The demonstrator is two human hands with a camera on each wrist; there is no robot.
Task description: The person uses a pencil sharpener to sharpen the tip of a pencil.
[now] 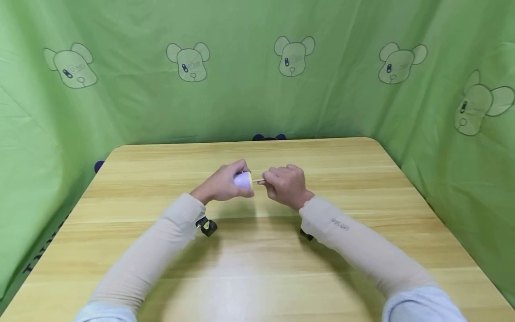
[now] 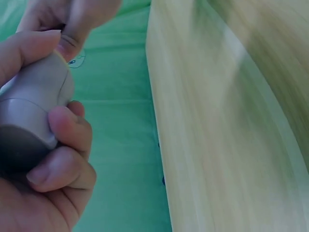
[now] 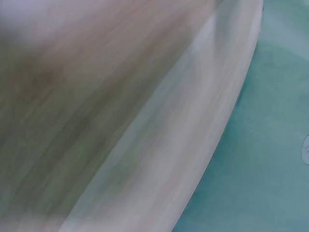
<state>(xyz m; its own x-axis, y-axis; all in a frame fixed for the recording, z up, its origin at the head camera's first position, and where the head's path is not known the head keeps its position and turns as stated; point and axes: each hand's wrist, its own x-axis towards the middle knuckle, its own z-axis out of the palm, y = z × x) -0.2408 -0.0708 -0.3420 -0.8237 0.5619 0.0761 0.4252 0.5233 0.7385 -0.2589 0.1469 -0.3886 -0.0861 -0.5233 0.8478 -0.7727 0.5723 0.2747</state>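
Head view: lilac object (image 1: 243,180) above wood-grain table (image 1: 253,250), green curtain (image 1: 241,103) behind.

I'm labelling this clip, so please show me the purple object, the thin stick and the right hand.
Purple object (image 1: 242,180): head view, middle of its side.
Thin stick (image 1: 258,180): head view, its bare stretch beside the purple object.
Right hand (image 1: 286,184): head view, back of the hand.

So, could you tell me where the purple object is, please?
In the head view, the purple object is near centre, in the left hand, just left of the right hand.
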